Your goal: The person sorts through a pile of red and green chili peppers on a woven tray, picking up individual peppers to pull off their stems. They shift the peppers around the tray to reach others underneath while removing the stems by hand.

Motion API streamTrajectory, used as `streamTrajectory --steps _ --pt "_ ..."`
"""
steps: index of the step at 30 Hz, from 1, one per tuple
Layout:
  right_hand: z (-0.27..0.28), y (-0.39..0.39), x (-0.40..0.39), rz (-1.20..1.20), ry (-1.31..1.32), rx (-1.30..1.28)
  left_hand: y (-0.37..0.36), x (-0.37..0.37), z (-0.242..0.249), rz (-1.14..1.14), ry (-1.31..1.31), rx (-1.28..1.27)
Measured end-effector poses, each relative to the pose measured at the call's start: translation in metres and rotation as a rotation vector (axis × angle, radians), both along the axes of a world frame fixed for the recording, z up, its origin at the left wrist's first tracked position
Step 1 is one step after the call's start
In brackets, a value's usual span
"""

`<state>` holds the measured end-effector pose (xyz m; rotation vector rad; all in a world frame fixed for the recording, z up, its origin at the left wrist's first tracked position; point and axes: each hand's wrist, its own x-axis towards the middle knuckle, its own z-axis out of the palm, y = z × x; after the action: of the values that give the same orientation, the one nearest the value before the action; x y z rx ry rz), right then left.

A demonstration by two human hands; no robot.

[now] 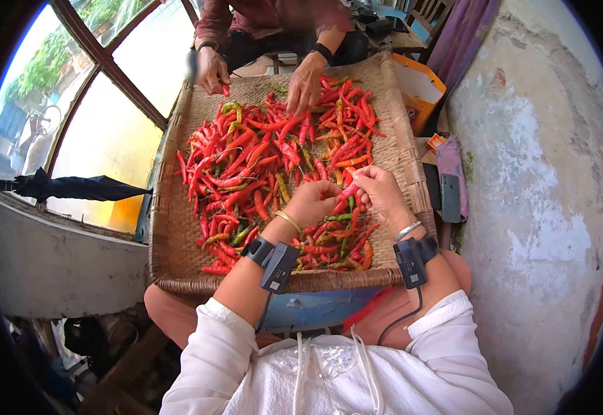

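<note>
A woven basket tray (172,228) lies across my lap, heaped with red chili peppers (242,155), some of them green or orange. Over the near right part of the heap, my right hand (382,196) pinches a red chili pepper (349,191) between thumb and fingers. The fingers of my left hand (311,203) are closed at the other end of this pepper, and their tips are partly hidden. Across the tray, another person's hand (304,86) reaches into the peppers, while that person's other hand (211,71) holds a red pepper near the far left corner.
A folded dark umbrella (80,187) lies on the window ledge at left. To the right of the tray are an orange box (417,90), a phone (450,198) and a bare plaster wall (529,207). Wrist devices (278,266) with cables sit on my forearms.
</note>
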<state>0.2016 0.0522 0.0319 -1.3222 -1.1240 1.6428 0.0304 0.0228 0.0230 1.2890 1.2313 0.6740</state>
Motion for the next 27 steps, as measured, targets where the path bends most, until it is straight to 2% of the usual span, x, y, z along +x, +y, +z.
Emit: streamTrajectory --steps 1,3,4,6,8,10,12,14,16,17,19,20,22,23,27 --pt "0.002 0.000 0.000 -0.012 -0.014 0.009 0.000 -0.003 0.003 0.006 0.001 -0.001" --pt "0.004 0.000 0.001 -0.004 -0.023 0.015 0.000 -0.007 0.010 -0.226 0.357 -0.037" --pt "0.006 0.000 0.001 -0.001 -0.032 0.022 0.000 -0.007 0.004 -0.222 0.357 -0.037" --pt "0.008 -0.001 0.000 0.045 -0.061 -0.010 -0.003 -0.005 -0.008 -0.169 0.228 0.327" --pt "0.007 -0.002 0.000 0.138 0.011 -0.080 0.000 -0.005 -0.006 -0.182 0.196 0.234" --pt "0.004 -0.002 0.000 0.066 0.085 -0.047 0.003 -0.007 0.006 -0.192 0.163 0.142" --pt "0.003 0.001 0.002 -0.005 0.160 -0.012 0.008 -0.014 0.015 -0.127 0.101 -0.081" --pt "0.006 0.005 0.005 -0.107 0.175 -0.034 0.018 -0.027 0.011 0.046 0.020 -0.064" --pt "0.005 0.004 0.005 -0.097 0.182 -0.057 0.027 -0.032 0.000 0.382 -0.374 0.050" --pt "0.005 0.002 0.003 -0.060 0.160 -0.049 0.032 -0.037 -0.011 0.381 -0.374 0.047" --pt "0.003 0.001 0.002 -0.024 0.136 -0.041 0.039 -0.044 -0.023 0.327 0.363 0.578" --pt "0.000 0.001 0.002 0.006 0.138 -0.042 0.038 -0.043 -0.031 0.328 0.362 0.576" --pt "-0.002 0.001 0.000 0.036 0.141 -0.046 0.030 -0.035 -0.030 0.162 0.882 0.681" --pt "-0.002 0.001 0.000 0.048 0.128 -0.049 0.028 -0.034 -0.028 0.045 0.940 0.671" --pt "-0.001 -0.001 -0.001 0.078 0.121 -0.048 0.030 -0.034 -0.028 0.011 1.091 0.683"
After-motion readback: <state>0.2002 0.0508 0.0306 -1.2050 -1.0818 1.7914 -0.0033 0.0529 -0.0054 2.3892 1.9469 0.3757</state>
